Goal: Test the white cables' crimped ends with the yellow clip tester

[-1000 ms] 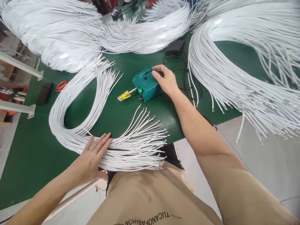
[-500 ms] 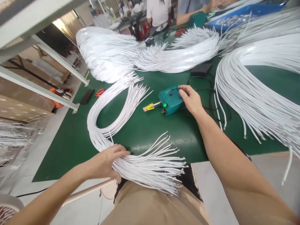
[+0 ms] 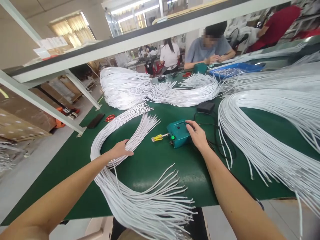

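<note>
A curved bundle of white cables [image 3: 96, 146] lies on the green table. My left hand [image 3: 121, 149] is wrapped over the bundle's inner branch, thumb on the near side; the fingers beneath are partly hidden. Loose cable ends [image 3: 172, 203] fan out over the near table edge. My right hand [image 3: 198, 135] grips the back end of a small teal machine [image 3: 178, 133] with a green button. From the machine's front a metal shaft sticks out, carrying a yellow piece [image 3: 157, 138] that points at the cables.
Red scissors [image 3: 110, 118] and a dark block [image 3: 95, 120] lie at the left. More white cable bundles [image 3: 185, 95] sit at the back, and a large one [image 3: 250, 133] at the right. A blue tray [image 3: 237, 70] stands near a seated person [image 3: 210, 50]. A shelf beam [image 3: 125, 40] crosses above.
My left hand has moved from the near cable bundle up to the branch beyond it. The near bundle has sagged further over the edge. My right hand stays on the machine; the view has tilted up.
</note>
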`<state>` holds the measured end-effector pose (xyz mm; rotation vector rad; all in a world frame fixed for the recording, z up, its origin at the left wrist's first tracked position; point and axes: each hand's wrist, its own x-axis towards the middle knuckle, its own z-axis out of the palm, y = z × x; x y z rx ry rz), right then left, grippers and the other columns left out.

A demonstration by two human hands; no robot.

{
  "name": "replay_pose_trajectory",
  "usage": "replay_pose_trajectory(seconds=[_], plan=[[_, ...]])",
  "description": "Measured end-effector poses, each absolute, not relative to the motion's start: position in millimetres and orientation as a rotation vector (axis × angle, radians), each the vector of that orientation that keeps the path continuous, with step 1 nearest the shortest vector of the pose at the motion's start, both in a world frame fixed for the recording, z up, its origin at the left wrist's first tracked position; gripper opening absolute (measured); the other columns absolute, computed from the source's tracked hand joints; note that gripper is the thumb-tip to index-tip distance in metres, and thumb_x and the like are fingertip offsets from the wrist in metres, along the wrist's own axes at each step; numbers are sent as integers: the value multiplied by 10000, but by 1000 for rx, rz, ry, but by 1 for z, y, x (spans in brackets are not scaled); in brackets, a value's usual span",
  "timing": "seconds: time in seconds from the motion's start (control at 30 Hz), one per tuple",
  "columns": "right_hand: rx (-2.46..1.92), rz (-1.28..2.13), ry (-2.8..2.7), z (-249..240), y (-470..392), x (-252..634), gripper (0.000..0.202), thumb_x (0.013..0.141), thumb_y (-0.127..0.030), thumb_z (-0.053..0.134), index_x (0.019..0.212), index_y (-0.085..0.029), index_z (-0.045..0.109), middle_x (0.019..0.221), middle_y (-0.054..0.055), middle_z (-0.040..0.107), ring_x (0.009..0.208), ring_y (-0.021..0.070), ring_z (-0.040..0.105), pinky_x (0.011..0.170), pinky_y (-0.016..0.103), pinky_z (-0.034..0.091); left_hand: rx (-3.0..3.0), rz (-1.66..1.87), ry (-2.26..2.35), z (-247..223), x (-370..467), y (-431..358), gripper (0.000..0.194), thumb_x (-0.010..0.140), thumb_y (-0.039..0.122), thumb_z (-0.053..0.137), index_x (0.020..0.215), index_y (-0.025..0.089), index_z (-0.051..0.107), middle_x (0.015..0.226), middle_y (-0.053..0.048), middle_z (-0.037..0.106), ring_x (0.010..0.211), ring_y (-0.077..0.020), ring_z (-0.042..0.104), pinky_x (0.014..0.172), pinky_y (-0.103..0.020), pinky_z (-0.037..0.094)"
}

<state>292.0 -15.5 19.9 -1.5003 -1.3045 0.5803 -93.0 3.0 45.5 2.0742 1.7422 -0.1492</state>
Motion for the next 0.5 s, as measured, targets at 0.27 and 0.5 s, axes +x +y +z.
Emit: replay_pose_trajectory(seconds=[0.27,0.5], plan=[[-1489,566,-1302,19,-17,290,383,849,-456,454,1129,-263,630,1129,45,663,1001,247,595,912,417,449,2399,-439,1783,45,-62,-6,313,668,169,551,978,126,552,1124,-170,558,946,-284,621,814,-365,451],[-1507,570,-1287,19,-16,288,371,841,-447,478,1126,-267,634,1119,37,668,1011,248,595,928,415,440,2435,-628,1755,49,-52,8,288,655,154,573,942,141,555,992,-166,625,947,-312,626,792,-384,465]])
